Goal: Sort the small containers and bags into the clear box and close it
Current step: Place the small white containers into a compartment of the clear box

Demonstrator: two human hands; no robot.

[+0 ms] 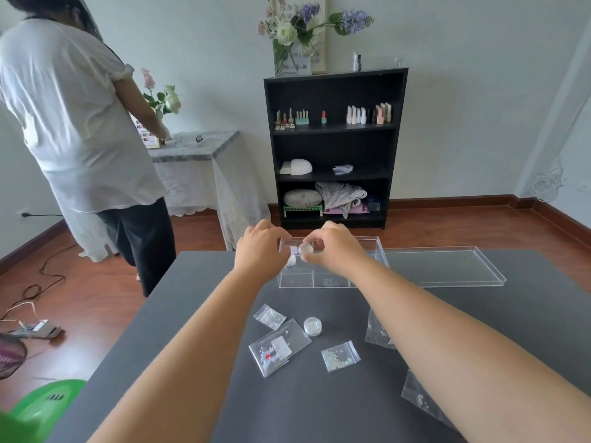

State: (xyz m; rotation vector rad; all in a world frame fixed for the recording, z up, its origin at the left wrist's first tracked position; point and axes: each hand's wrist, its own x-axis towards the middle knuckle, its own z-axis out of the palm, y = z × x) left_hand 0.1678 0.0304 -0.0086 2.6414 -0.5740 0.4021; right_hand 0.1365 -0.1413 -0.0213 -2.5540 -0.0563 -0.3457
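Note:
The clear compartment box (332,281) stands at the far side of the dark table, its lid (447,266) lying flat to its right. My right hand (339,251) pinches a small round glitter jar (305,248) over the box's far left compartment. My left hand (260,251) hovers over the box's left end, fingers curled; another small jar (290,260) shows just under it, and I cannot tell whether the fingers hold it. On the table nearer me lie a round jar (312,326) and several small clear bags (278,346) of sequins (340,356).
A person in a white shirt (73,116) stands at the left beside a cloth-covered side table (198,148). A black shelf unit (334,148) stands against the far wall. A green stool (44,404) is at the near left. Cables lie on the wood floor.

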